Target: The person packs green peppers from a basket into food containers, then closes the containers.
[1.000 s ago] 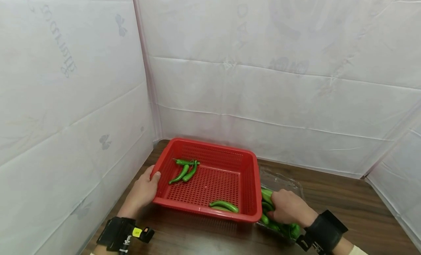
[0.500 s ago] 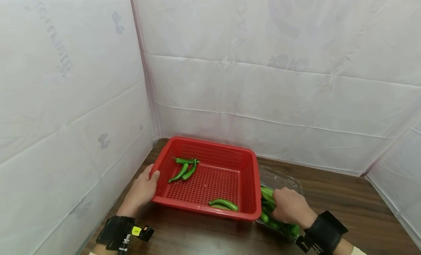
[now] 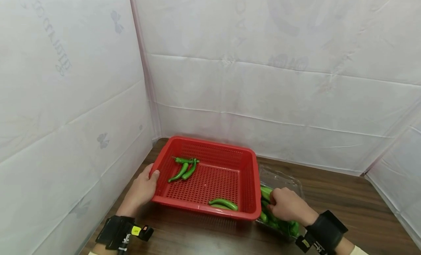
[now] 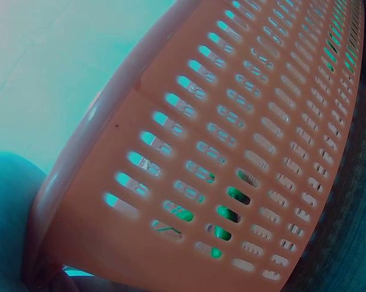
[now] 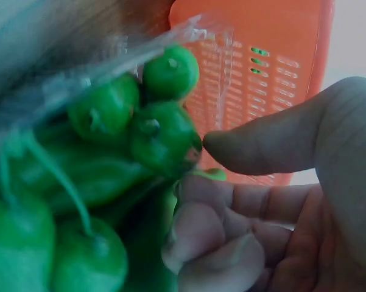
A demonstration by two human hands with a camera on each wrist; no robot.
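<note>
White sheeting backs the bench; left hand (image 3: 141, 191) grips the red basket (image 3: 210, 152), right hand (image 3: 287, 205) pinches a green pepper (image 5: 164, 137) from the clear tray (image 3: 283, 178); next, lift it leftward into the basket.

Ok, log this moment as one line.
left hand: grips red basket rim | right hand: pinching green pepper in clear tray

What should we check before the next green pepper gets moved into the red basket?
1. Left hand holds the red basket by its rim: ok.
2. Right hand is on the green peppers in the clear plastic tray: ok.
3. One pepper alone is gripped: cannot tell; the fingers curl among several.
4. Basket has bare floor for more: ok, only a few peppers lie in it.
5. Tray sits right beside the basket: ok.
</note>
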